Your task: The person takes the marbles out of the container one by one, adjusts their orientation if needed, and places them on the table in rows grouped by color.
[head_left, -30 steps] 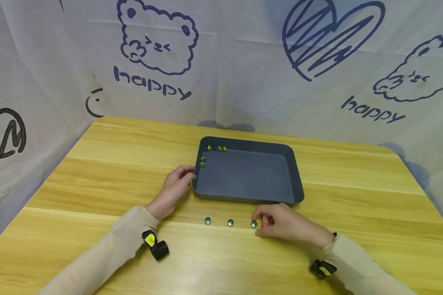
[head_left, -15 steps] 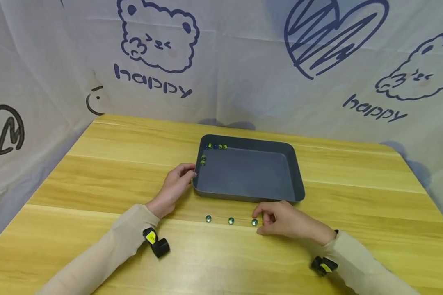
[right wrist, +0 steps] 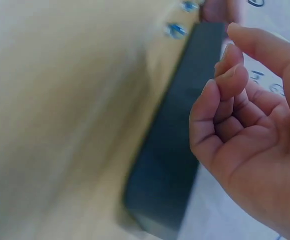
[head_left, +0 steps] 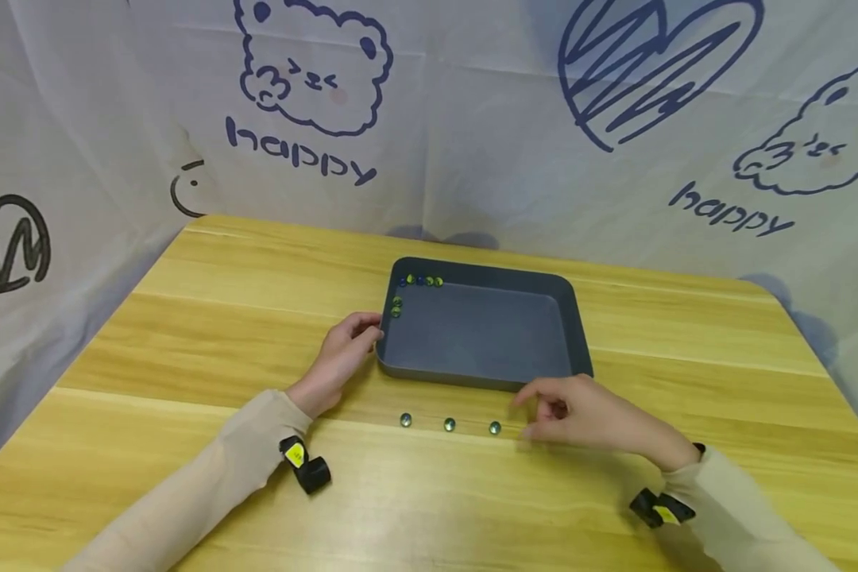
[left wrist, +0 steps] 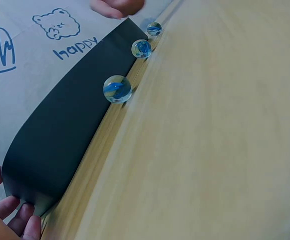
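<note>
A dark grey baking tray [head_left: 479,334] lies on the table. My left hand [head_left: 339,357] holds the tray's left end, its fingertips [left wrist: 22,215] curled at the front corner in the left wrist view. On the wood before the tray, three clear marbles with blue swirls form a row: a left one [head_left: 406,419], a middle one [head_left: 450,424] and a right one [head_left: 495,427]. My right hand [head_left: 586,413] hovers just right of the last marble, fingers loosely bent, thumb and forefinger apart, holding nothing. It covers the tray's front right corner in the head view.
Several green-yellow and blue marbles [head_left: 420,280] line the tray's back left edge, and two more greenish marbles [head_left: 396,307] lie along its left wall. The wooden table [head_left: 222,334] ends at a white cloth [head_left: 472,103] with drawings.
My right hand has drawn away to the right from the right-hand marble, which stays in its row on the table. The left hand keeps its place at the tray; the head view has shifted slightly.
</note>
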A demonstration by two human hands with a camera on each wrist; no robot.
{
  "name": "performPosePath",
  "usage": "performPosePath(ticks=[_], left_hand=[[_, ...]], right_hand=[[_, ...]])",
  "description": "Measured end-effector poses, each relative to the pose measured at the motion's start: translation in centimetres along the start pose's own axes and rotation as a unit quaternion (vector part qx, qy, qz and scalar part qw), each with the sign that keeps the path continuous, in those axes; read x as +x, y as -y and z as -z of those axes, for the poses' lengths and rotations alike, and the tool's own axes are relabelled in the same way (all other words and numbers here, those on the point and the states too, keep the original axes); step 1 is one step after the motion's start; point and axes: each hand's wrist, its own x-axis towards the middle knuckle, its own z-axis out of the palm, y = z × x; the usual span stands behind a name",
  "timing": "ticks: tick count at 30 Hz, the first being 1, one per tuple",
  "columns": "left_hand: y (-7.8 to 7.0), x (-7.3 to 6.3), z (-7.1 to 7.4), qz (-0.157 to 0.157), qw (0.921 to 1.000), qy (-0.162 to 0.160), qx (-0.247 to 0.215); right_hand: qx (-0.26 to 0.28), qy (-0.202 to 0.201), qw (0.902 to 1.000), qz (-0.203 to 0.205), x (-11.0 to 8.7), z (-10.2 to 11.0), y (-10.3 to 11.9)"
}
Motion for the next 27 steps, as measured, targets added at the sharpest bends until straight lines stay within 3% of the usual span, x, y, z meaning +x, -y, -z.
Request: performPosePath(ticks=[7,16,20,27], left_hand=[[-0.1,0.0,-0.2,0.002,1.0,-0.002,0.004],[0.0,0.0,-0.2,0.006,1.0,-0.002,0.006],[0.0,0.1,-0.2,0.005,1.0,-0.002,0.003],[0.0,0.0,0.0,0.005,1.0,0.001,0.0]], right_hand=[[-0.014,-0.031,0.9994,-0.01,0.8,3.4,1.8],[-0.064,-0.102,0.9917,-0.046,5.5,8.2,2.4],[-0.063,-0.115,0.9892,-0.066,8.0,8.9,2.1],[-0.017,-0.138,0.988,-0.068,11.9,8.7,1.1]])
